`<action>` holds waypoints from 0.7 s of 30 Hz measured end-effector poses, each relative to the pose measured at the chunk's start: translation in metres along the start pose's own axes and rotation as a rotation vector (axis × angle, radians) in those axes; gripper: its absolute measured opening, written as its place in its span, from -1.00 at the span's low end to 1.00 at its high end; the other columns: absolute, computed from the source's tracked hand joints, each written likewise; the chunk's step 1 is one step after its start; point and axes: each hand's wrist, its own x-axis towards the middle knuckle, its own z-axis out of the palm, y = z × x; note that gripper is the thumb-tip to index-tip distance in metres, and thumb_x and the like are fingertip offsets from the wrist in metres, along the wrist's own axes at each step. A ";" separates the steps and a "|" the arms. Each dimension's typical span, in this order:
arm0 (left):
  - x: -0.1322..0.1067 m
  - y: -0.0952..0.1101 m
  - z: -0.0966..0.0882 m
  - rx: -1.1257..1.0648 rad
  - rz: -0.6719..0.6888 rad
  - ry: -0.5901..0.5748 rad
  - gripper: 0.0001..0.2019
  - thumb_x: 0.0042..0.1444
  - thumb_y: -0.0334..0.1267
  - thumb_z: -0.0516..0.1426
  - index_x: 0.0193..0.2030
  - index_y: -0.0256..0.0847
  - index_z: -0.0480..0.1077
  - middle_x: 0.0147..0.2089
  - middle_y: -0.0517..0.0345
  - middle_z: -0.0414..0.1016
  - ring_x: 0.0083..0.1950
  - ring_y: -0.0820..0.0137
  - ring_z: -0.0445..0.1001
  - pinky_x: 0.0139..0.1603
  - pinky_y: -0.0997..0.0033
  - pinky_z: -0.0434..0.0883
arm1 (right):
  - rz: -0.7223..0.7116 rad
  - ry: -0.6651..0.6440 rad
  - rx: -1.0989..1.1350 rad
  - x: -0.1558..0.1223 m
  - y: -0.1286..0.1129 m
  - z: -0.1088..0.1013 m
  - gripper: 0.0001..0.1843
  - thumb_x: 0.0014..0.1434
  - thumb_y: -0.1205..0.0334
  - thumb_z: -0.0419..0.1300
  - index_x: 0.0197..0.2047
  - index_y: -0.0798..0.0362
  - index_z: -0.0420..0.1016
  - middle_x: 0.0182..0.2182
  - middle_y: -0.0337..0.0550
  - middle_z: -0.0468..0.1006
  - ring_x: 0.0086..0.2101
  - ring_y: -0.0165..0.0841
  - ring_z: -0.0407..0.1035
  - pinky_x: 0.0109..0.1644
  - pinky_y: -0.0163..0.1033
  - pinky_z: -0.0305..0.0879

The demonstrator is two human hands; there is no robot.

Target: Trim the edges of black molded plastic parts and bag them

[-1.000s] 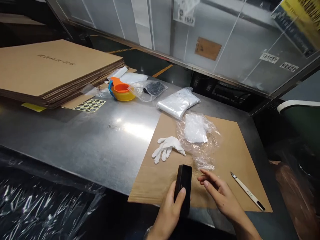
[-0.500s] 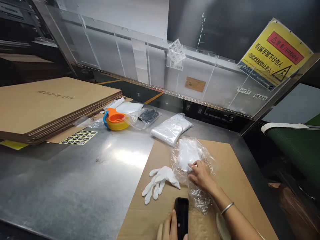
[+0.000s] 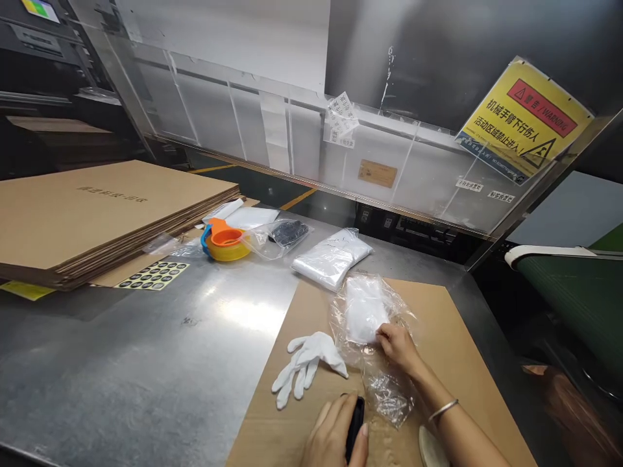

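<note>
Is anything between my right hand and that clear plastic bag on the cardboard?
No. The right hand already touches the plastic bag, fingers at its edge. The white glove lies apart, to the left.

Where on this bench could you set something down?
The bare steel table, between the sticker sheet and white cloth gloves. The brown cardboard sheet is free at its right. Crowded: around the crinkled clear plastic bag, both hands.
</note>
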 end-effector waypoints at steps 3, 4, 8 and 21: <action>0.026 0.027 -0.005 -0.086 0.000 -0.111 -0.62 0.16 -0.17 -0.03 0.03 -0.25 0.41 -0.09 -0.10 0.53 -0.07 0.16 0.46 -0.02 0.23 0.39 | 0.078 -0.003 0.093 0.002 0.006 0.000 -0.72 0.21 0.11 0.13 -0.45 0.13 0.36 -0.52 -0.32 0.39 -0.46 -0.47 0.31 -0.32 -0.27 0.29; 0.034 0.035 -0.005 -0.053 0.009 -0.165 -0.61 0.19 -0.18 -0.06 0.05 -0.28 0.39 -0.04 -0.11 0.51 -0.04 0.18 0.45 0.01 0.25 0.38 | 0.095 -0.013 0.128 0.003 0.008 0.001 -0.71 0.20 0.11 0.14 -0.46 0.13 0.36 -0.53 -0.33 0.38 -0.47 -0.47 0.31 -0.32 -0.27 0.30; 0.065 0.054 0.005 0.272 0.164 -0.320 -0.54 0.19 -0.36 -0.15 0.21 -0.41 0.21 0.21 -0.18 0.29 0.19 0.17 0.27 0.18 0.21 0.23 | 0.119 -0.109 0.299 0.006 0.015 0.001 -0.69 0.19 0.12 0.16 -0.48 0.15 0.35 -0.55 -0.35 0.36 -0.50 -0.49 0.31 -0.37 -0.31 0.30; 0.093 0.052 0.045 0.653 0.133 -0.374 -0.58 0.00 -0.55 -0.06 0.01 -0.64 0.34 -0.16 -0.45 0.44 -0.08 -0.06 0.32 -0.13 0.03 0.22 | 0.241 -0.234 0.680 -0.005 0.029 -0.020 -0.75 0.20 0.18 0.17 -0.44 0.17 0.38 -0.54 -0.36 0.37 -0.54 -0.53 0.30 -0.43 -0.35 0.30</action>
